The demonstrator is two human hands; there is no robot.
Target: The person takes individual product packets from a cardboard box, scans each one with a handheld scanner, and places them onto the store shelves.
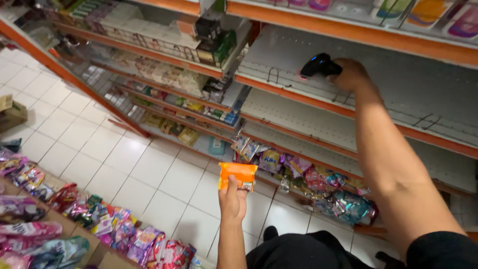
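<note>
Left hand point(233, 200) raised, forearm near-vertical, fingers closed on an orange packet point(238, 174) held over the white tile floor point(149, 169). Right hand point(350, 73), arm fully extended up and far, grips a black handheld scanner point(320, 65) aimed left at the orange-edged shelf point(298, 94). Mixed snack packets point(308, 177) lie on the low shelf right of the orange packet.

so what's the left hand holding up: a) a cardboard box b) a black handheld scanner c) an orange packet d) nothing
c: the left hand grips an orange packet from below, held up over the white tiled floor, while the black handheld scanner is in the right hand, aimed at the edge of a bare shelf.
</note>
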